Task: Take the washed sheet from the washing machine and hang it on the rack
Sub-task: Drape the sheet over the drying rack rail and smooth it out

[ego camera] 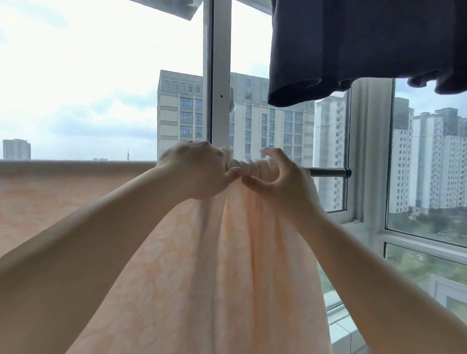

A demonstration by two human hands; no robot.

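Peach sheet [215,276]: draped over the rod, centre frame, bunched at the top; lower end cut off by the frame.
Dark garment [373,41]: upper right, top cut off.
Left hand [198,167]: fingers curled, gripping the bunch.
Right hand [278,179]: pinching the bunch.
Rod [329,171]: mostly hidden under the sheet.

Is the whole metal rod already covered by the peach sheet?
No, the right end of the metal rod is bare beyond the right hand, where the peach sheet stops.
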